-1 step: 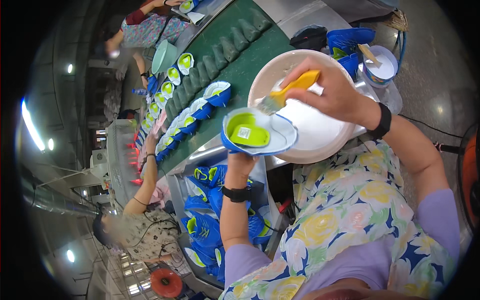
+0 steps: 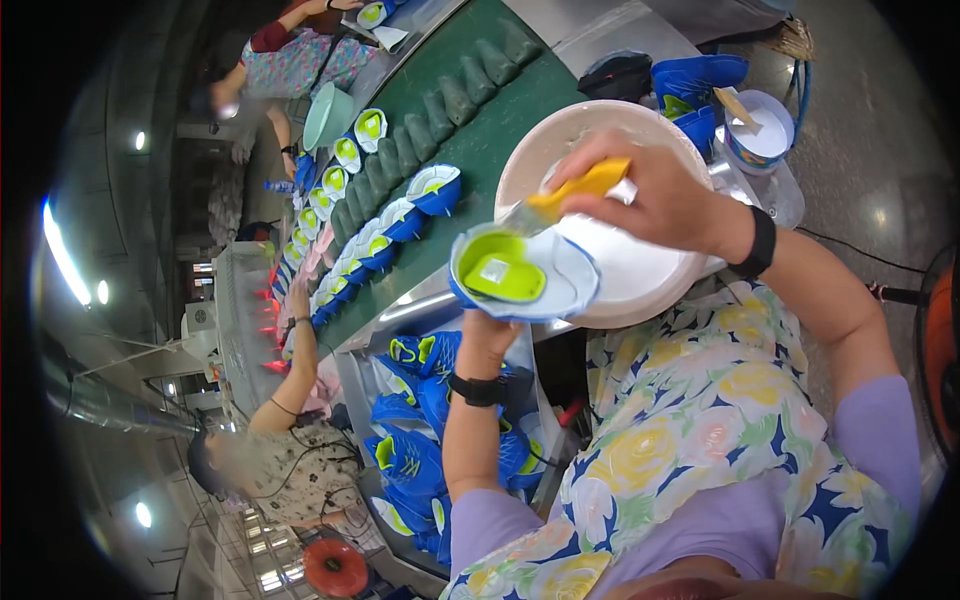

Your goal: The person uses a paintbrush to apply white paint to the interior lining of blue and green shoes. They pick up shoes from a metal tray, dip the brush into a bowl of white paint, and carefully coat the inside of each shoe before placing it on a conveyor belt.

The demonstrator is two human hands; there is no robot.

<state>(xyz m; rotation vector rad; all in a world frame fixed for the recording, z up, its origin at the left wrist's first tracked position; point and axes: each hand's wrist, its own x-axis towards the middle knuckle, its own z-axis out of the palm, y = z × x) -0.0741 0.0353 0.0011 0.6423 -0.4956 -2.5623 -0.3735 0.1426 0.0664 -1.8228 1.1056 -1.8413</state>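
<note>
Left grip (image 2: 490,340) curled closed beneath the blue-and-white shoe upper (image 2: 560,278), fingers mostly hidden; I log the upper nudged slightly toward four o'clock since the earlier frame, the pale basin (image 2: 515,155) at its two o'clock. Right grip (image 2: 672,197) closed around the yellow-handled brush (image 2: 582,188), which has slipped toward seven o'clock, bristles at the upper's twelve o'clock rim, contact I cannot tell. Heaped blue shoes (image 2: 408,458) at seven and lined-up uppers (image 2: 436,190) on the green bench (image 2: 483,165) at ten look unchanged.
</note>
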